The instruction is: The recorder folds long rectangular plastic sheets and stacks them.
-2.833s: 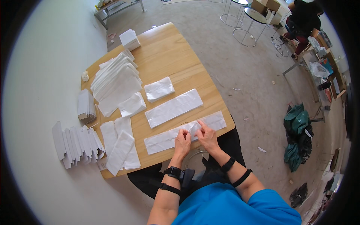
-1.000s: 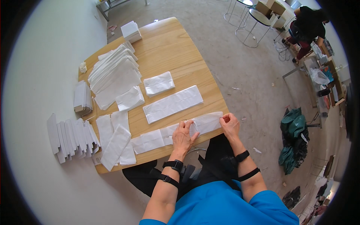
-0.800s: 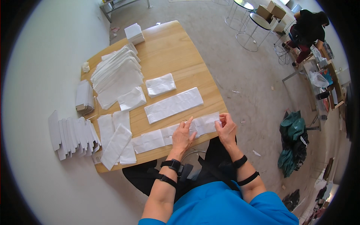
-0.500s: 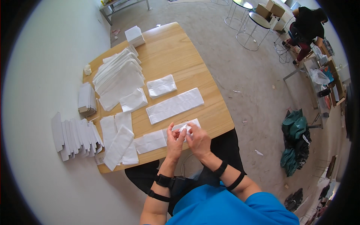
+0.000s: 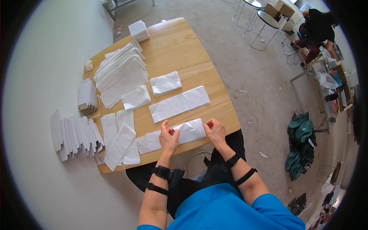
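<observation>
A white folded sheet (image 5: pixel 190 132), thin and slightly wrinkled, lies along the table's near edge between my hands. Its right end is pinched by the fingers of my right hand (image 5: pixel 215 132). At its left end, my left hand (image 5: pixel 169 138) has half-curled fingers apart from the thumb, and the thumb is against the sheet's edge. A flat white strip (image 5: pixel 148 142) continues to the left, partly behind my left hand. Just beyond lies a long white folded stack (image 5: pixel 179 104), and farther back a shorter folded stack (image 5: pixel 166 83).
The wooden table (image 5: pixel 184 46) also carries a fanned pile of white sheets (image 5: pixel 120 74), crossed strips (image 5: pixel 122 145), white cartons (image 5: pixel 78 134) by the wall and a white block (image 5: pixel 138 30). Stools (image 5: pixel 268 19), green and black bags (image 5: pixel 299 130) and another person (image 5: pixel 316 30) are at right.
My hands have moved apart from a bunched white piece held between them. The white sheet now lies spread out, with my right hand farther right at its end.
</observation>
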Available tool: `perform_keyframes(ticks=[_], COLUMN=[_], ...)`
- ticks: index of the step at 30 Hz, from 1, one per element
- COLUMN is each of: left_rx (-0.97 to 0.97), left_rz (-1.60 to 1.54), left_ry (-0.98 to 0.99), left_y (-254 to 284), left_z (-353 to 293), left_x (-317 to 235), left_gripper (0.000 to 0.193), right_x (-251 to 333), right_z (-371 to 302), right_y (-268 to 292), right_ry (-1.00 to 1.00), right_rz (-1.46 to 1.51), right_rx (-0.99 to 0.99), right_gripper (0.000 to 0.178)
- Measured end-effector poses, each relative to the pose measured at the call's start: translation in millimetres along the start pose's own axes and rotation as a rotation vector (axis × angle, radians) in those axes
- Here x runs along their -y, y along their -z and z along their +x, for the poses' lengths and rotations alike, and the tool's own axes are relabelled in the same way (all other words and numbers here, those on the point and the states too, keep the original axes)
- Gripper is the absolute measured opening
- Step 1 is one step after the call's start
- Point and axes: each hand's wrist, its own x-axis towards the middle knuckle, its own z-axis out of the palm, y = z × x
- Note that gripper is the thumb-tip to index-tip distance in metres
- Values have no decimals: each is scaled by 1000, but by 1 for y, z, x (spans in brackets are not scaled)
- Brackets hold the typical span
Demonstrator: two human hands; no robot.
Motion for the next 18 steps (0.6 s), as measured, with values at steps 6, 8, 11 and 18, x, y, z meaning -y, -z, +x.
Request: perform_keyframes(ticks=[6, 8, 11, 18], left_rx=[-7, 10, 26, -4], left_rz=[-10, 21, 50, 95], left_ry=[0, 0, 6, -40], left_y=[-1, -1, 1, 0], left_z=[4, 4, 5, 6], left_x=[7, 9, 9, 7], left_gripper=[63, 63, 62, 58], right_x=[-3, -7, -9, -13], right_z=[6, 7, 10, 12], right_y=[-11, -15, -18, -20], right_ry=[-1, 7, 17, 44], right_rz=[-81, -92, -90, -110], right_rx=[9, -6, -7, -23], right_gripper=[19, 18, 18, 17])
